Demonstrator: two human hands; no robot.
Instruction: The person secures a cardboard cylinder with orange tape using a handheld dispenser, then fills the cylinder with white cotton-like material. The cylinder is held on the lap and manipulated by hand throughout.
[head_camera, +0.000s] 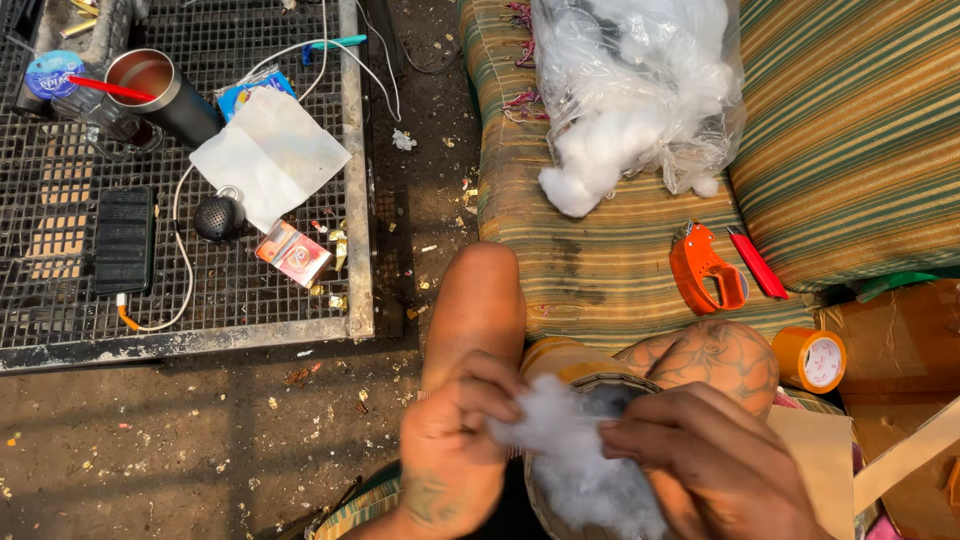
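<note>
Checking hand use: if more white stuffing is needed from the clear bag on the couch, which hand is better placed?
Probably the right hand. The clear bag lies up and to the right on the striped couch, nearer that side. The left hand pinches the white stuffing by the floor-side knee.

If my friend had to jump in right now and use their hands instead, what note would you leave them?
Left hand: pinching the left side of the white stuffing tuft.
Right hand: gripping the tuft's right side, over a striped fabric piece on the lap.
Supplies: clear bag of stuffing on the striped couch, with one clump spilling out. Orange tape dispenser and red cutter lie beside the knee; tape roll sits by the cardboard.
Done: one tuft is out and in hand.
Left: most of the stuffing is in the bag; the tape and cutter lie untouched.
</note>
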